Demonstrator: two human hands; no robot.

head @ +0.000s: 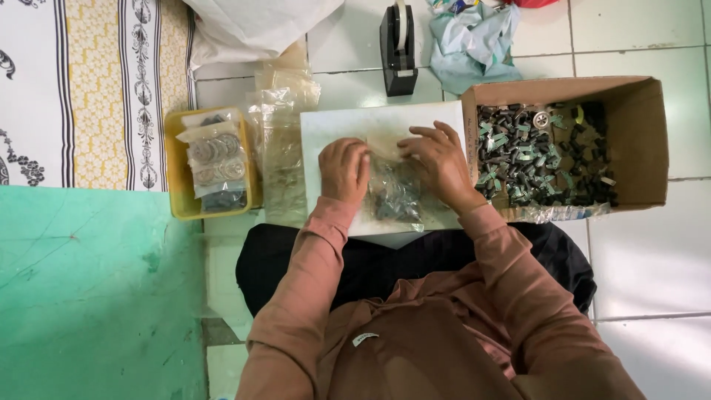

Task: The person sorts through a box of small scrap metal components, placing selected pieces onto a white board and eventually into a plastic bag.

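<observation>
A small clear plastic bag (396, 194) filled with dark small parts lies on a white board (333, 126) in front of me. My left hand (344, 169) presses on the bag's top left corner with curled fingers. My right hand (438, 159) rests on the bag's top right, fingers spread over its folded upper edge. Both hands hold the bag's top flat against the board.
An open cardboard box (644, 133) of several dark and green small parts stands to the right. A yellow tray (175, 185) with filled bags sits at the left, empty clear bags (285, 133) beside it. A black tape dispenser (398, 52) and crumpled cloth (474, 41) lie beyond.
</observation>
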